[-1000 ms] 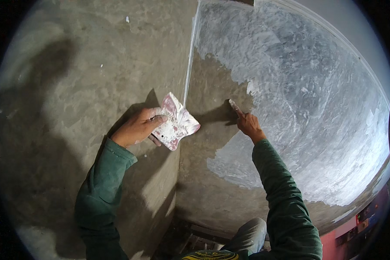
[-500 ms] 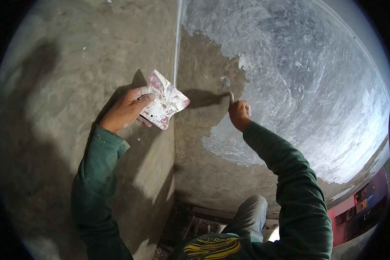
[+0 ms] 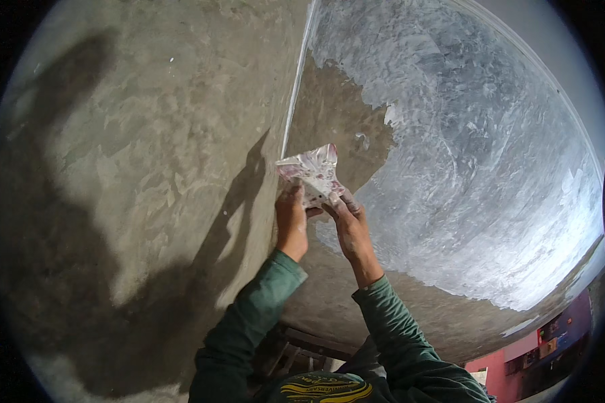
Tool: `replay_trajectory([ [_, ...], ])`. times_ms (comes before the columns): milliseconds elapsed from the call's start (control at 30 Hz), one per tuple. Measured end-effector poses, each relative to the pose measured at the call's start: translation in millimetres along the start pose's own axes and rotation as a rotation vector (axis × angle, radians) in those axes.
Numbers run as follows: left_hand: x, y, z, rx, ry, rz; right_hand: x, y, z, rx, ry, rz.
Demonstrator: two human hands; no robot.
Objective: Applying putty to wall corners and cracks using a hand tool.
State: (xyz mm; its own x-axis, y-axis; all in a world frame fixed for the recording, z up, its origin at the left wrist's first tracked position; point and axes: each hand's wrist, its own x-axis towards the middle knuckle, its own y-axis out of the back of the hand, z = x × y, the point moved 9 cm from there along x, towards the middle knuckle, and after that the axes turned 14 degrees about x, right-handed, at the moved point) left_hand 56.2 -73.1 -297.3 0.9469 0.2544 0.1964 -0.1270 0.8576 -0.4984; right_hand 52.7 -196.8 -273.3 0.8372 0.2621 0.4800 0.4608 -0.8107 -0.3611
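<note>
A putty spreader (image 3: 314,173), thin and pinkish, is smeared with white putty and has a small dark hole near its lower part. My left hand (image 3: 292,218) grips its lower left side, the thumb on the near face. At the lower right edge, my right hand (image 3: 349,227) has closed its fingers on the same spreader; some fingertips are hidden behind it. Both hands are close together in front of the wall corner. Behind them, the right wall bears grey-white putty (image 3: 464,168) with a ragged edge beside a bare brown patch (image 3: 336,114).
Bare grey-brown plaster covers the left wall (image 3: 161,121), where shadows of my arms fall. A white line (image 3: 296,87) runs down the corner. Dark wooden pieces (image 3: 292,352) lie low below my arms. Pink and purple surfaces with shelves (image 3: 544,346) show at the lower right.
My right hand has left the wall and come to the spreader, taking hold of its edge. My left hand has brought the spreader toward the right and lower, turning it.
</note>
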Motion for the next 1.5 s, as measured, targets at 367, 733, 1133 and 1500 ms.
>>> replay_trajectory([
  [367, -83, 46, 110, 0.787, -0.838, 0.088, 92, 6, -122, -0.472, 0.377, 0.122],
  [733, -217, 203, 187, 1.217, -1.402, 0.865, 254, -118, -142, -2.231, 1.29, -0.803],
  [1133, -208, 181, 200, 1.32, -1.604, 0.742, 292, -122, -125, -2.295, 1.374, -0.926],
  [1500, -210, 173, 207, 1.348, -1.693, 0.687, 306, -75, -113, -2.437, 1.05, -0.831],
])
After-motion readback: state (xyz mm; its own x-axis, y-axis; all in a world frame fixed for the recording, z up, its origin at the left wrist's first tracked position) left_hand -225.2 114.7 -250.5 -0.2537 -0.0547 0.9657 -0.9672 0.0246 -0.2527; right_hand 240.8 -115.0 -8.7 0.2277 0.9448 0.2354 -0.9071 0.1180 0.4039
